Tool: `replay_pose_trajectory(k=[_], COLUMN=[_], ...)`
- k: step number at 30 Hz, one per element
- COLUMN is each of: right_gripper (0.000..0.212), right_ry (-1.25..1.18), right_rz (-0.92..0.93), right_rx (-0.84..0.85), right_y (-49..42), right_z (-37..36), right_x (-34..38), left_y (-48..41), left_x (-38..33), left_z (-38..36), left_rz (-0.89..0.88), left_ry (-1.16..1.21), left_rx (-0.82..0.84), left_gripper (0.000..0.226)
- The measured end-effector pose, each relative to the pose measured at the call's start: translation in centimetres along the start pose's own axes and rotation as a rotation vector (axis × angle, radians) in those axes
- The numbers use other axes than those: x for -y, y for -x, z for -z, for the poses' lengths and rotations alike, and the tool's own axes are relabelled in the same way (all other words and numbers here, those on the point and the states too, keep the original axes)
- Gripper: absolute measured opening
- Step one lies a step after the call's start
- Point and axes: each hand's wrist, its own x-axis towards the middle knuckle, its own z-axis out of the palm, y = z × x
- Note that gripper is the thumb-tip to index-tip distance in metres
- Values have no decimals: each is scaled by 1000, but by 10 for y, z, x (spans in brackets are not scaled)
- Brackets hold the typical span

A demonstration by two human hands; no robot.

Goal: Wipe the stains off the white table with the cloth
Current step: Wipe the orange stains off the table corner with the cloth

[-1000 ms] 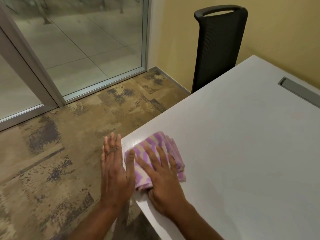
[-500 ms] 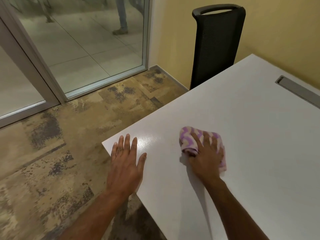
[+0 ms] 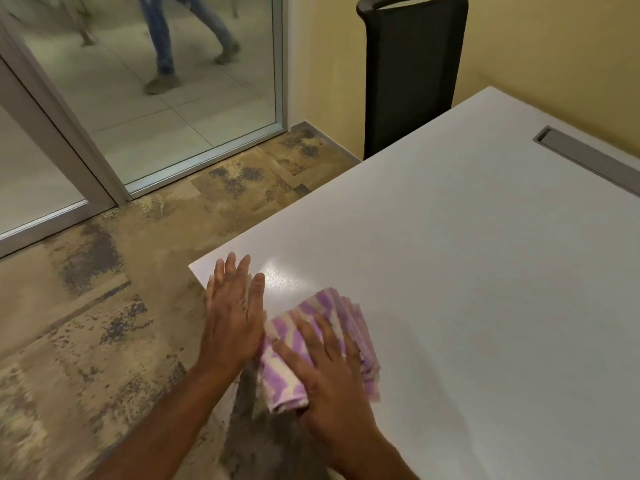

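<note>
Flat right hand (image 3: pixel 332 370) presses the motion-blurred cloth (image 3: pixel 327 303) (left hand (image 3: pixel 232 315) flat, at table (image 3: pixel 467 271) corner).

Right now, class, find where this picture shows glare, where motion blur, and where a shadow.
Head view: glare sits on the white table near its corner, beyond the left hand; the right edge of the cloth under the right hand is smeared by motion blur; a faint shadow lies right of the cloth; the bottom-left floor is streaked.
</note>
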Motion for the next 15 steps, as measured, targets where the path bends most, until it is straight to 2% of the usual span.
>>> replay_pose_trajectory(k=[3,6,9,12,15], right_gripper=[63,55,60,76,71], right_ry=[113,17,-83,-102,-48], right_rz=[-57,-159,-393,-670,-737], right_rx=[44,-19,-47,-22,-40], right_y=[38,60,66,37,-16], right_z=[15,33,45,52,45], right_x=[-18,-48,-92,-127,-130], left_y=[9,20,22,20,20], left_x=[0,2,8,11,11], left_z=[-10,-22,-26,-29,-30], left_rz=[-84,-158,-171,-182,-171], left_ry=[-181,-359,-401,-418,-396], left_rx=[67,120,103,85,83], left_gripper=[71,71,70,69,68])
